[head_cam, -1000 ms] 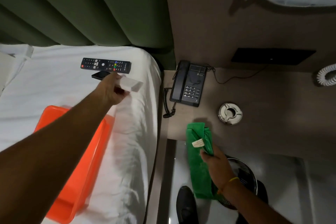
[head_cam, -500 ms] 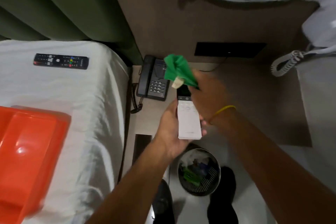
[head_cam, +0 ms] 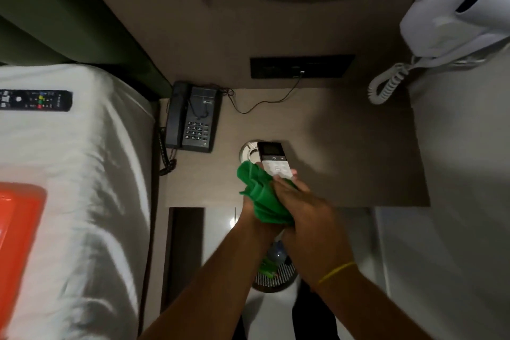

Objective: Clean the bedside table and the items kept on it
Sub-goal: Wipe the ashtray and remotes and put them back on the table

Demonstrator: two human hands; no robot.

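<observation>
Head view: white rectangular air-conditioner remote point(head_cam: 276, 164) is held over the brown wooden bedside table point(head_cam: 345, 152), wrapped below in a crumpled green cloth point(head_cam: 260, 196).

Left hand point(head_cam: 252, 219) is closed round the remote's lower end from beneath, mostly hidden by cloth; right hand point(head_cam: 306, 211) is clamped on the cloth, pressed against the remote. Table's front edge runs just beneath the hands; its right half is bare. One black corded desk telephone point(head_cam: 193, 119) sits at the table's left edge, against the white-sheeted bed point(head_cam: 82, 174). One round silver ashtray point(head_cam: 249, 152) is partly hidden under the remote. One round mesh waste bin point(head_cam: 273, 276) stands on the floor below the arms, green and pale scraps inside. Remotes counted: two, the second a black television remote point(head_cam: 36, 100) lying on the bed. One orange plastic tub point(head_cam: 16, 232) is at the bed's left, contents not visible.
</observation>
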